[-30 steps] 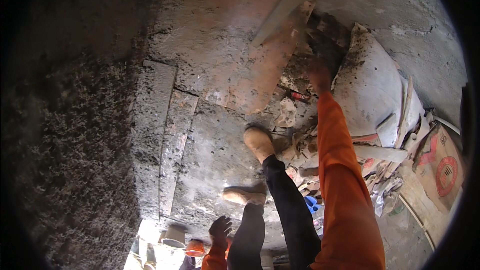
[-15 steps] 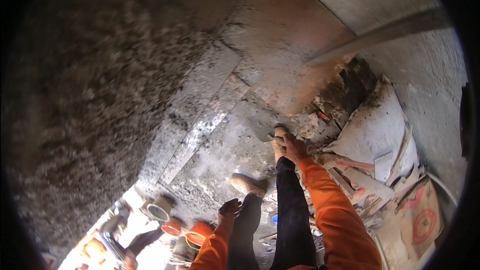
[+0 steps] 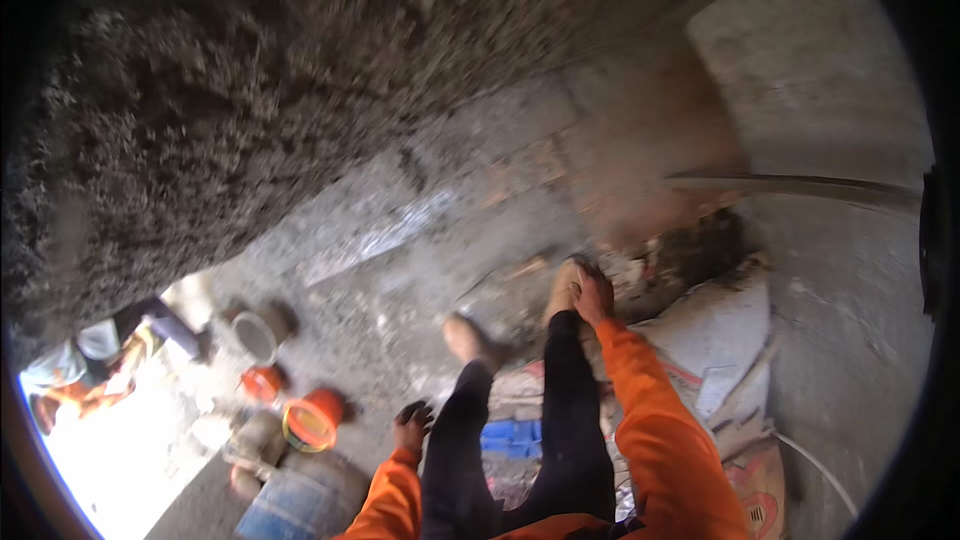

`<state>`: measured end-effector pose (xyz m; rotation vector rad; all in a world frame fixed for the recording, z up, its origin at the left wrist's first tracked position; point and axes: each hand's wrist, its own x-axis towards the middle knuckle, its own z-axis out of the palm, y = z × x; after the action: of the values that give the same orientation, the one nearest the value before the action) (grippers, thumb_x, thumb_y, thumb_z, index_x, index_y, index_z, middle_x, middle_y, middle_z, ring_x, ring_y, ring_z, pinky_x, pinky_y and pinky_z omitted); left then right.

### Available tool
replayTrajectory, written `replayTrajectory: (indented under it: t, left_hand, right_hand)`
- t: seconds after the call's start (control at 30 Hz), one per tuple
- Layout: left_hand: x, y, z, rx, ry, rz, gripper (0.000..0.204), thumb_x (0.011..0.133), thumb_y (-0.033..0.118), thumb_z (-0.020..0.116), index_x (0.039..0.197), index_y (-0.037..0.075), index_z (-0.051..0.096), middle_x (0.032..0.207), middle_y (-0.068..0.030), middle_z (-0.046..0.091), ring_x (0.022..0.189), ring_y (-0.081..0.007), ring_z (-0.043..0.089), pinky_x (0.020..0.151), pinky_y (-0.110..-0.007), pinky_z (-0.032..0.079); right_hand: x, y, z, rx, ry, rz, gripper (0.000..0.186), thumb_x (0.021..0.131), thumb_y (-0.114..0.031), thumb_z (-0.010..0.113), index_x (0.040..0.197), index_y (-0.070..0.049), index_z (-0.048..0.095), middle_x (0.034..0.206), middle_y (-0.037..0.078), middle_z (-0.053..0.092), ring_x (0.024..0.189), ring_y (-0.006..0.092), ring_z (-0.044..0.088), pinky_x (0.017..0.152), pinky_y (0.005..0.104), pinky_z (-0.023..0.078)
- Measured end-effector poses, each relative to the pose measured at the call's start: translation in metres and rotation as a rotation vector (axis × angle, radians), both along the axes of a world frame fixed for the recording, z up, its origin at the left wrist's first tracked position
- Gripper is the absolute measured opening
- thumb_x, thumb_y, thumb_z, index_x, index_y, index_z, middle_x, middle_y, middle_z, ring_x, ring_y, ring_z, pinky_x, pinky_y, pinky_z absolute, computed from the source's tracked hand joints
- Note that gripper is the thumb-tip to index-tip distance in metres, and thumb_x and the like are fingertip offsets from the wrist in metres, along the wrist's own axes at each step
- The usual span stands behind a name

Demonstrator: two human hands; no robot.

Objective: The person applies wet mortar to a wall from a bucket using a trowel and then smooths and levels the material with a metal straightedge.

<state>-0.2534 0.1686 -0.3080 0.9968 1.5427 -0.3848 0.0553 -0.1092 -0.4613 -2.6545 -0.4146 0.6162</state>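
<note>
My right hand [image 3: 594,296] reaches down over my right shoe [image 3: 563,292], its fingers closed. It grips a trowel, whose thin grey blade is mostly lost in blur against the dusty floor [image 3: 400,285]. My left hand [image 3: 412,426] hangs beside my left knee, fingers parted, with nothing in it. A tan shoe [image 3: 466,338] on my left foot stands apart from the right one. Both my sleeves are orange.
A rough dark surface [image 3: 200,120] fills the upper left. Buckets, one orange [image 3: 314,417] and one grey [image 3: 257,335], stand at left near a blue container [image 3: 290,505]. A long plank [image 3: 800,183] leans at right, above a pale sheet [image 3: 720,340].
The view has turned and shifted, bringing more of the buckets and a blue object between my legs into sight. My right hand stays low by the shoe; my left stays free.
</note>
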Motion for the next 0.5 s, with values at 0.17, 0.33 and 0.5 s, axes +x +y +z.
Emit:
replayTrajectory:
  t: [0.17,0.33,0.5]
  left_hand:
    - [-0.04,0.006,0.04,0.118,0.036,0.076,0.032,0.077,0.016,0.061,0.106,0.003,0.059,0.085,-0.0087,0.066,0.07,-0.0176,0.063,0.051,-0.027,0.047]
    - [-0.054,0.057,0.069,0.413,-0.299,0.072,0.025,0.075,0.009,0.062,0.097,-0.005,0.059,0.069,-0.0099,0.061,0.052,-0.0169,0.057,0.042,-0.028,0.043]
    - [-0.017,0.111,0.174,0.817,0.007,0.256,0.033,0.076,0.019,0.071,0.086,-0.009,0.057,0.057,-0.0117,0.055,0.05,-0.0235,0.053,0.05,-0.036,0.046]
  right_hand:
    - [0.079,-0.13,0.169,0.424,-0.219,-0.742,0.022,0.077,-0.022,0.068,0.073,-0.001,0.066,0.058,0.006,0.06,0.051,0.0148,0.052,0.051,0.0315,0.043]
    - [0.232,-0.26,0.412,0.136,-0.659,-1.038,0.109,0.071,-0.051,0.071,0.138,0.011,0.012,0.144,0.029,0.019,0.135,0.0367,0.019,0.111,0.0408,0.017]
    - [0.378,-0.308,0.571,0.409,-1.036,-1.18,0.097,0.066,-0.055,0.072,0.124,0.014,0.039,0.121,0.026,0.05,0.11,0.0359,0.05,0.093,0.0395,0.04]
